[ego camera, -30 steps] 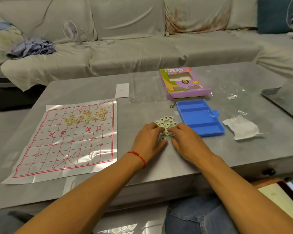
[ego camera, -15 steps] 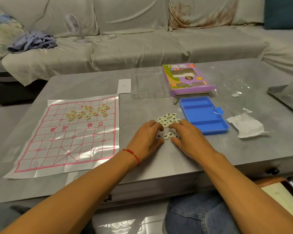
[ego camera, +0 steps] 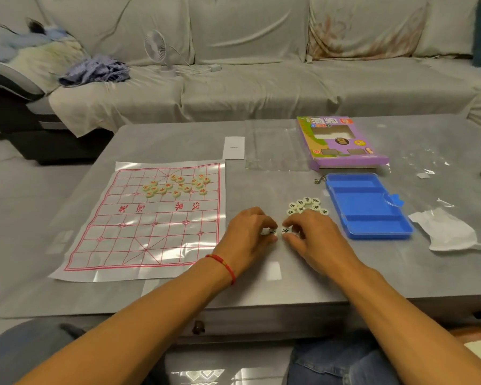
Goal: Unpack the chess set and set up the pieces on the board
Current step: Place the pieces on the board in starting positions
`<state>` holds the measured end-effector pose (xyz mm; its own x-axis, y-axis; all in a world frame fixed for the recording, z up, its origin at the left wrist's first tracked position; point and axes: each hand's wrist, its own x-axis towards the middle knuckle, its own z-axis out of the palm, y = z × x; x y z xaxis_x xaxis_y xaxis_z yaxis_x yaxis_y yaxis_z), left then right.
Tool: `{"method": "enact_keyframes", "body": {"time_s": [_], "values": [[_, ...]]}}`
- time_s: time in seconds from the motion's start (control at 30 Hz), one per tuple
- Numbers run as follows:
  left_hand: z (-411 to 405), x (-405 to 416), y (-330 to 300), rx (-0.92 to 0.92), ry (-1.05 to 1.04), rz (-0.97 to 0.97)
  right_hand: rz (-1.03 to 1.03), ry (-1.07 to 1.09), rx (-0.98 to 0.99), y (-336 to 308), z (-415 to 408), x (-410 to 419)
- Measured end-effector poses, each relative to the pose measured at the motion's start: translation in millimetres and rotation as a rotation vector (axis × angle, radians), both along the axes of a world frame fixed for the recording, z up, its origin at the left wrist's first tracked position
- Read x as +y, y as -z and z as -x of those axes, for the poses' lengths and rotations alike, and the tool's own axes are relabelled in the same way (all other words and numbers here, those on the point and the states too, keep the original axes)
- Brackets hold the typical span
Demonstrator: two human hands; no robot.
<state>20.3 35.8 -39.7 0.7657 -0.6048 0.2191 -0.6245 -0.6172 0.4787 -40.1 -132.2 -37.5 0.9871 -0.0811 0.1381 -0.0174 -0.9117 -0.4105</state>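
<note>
A paper chess board (ego camera: 142, 220) with red lines lies on the left of the grey table (ego camera: 372, 273). Several red-lettered pieces (ego camera: 175, 186) sit in a loose cluster on its far half. A pile of black-lettered pieces (ego camera: 307, 205) lies on the table beside the empty blue tray (ego camera: 367, 209). My left hand (ego camera: 247, 234) pinches a black-lettered piece just near of the pile. My right hand (ego camera: 314, 237) pinches another black-lettered piece (ego camera: 285, 230) beside it, fingertips almost meeting.
The purple chess box (ego camera: 339, 143) lies behind the tray, with a clear plastic sheet (ego camera: 275, 145) and a white card (ego camera: 233, 147) to its left. A crumpled white wrapper (ego camera: 450, 232) lies at the right. A sofa with a small fan (ego camera: 157, 50) stands behind the table.
Both hands have drawn back toward me from the pile, each with a black-lettered piece between its fingers. The rest of the pile now shows beyond my fingers.
</note>
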Motion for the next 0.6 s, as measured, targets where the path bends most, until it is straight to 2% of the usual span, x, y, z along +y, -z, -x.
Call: {"method": "enact_keyframes", "body": {"time_s": [0.13, 0.3, 0.4, 0.6], "values": [[-13, 63, -12, -0.010, -0.207, -0.012, -0.059, -0.155, -0.005, -12, -23, 55], [-41, 138, -19, 0.040, -0.466, -0.152, -0.123, -0.256, 0.044, -18, -66, 140], [-45, 167, -13, 0.083, -0.520, -0.225, -0.120, -0.286, 0.075, -11, -84, 177], [-39, 179, -4, 0.146, -0.524, -0.205, -0.028, -0.275, 0.139, 5, -91, 188]]}}
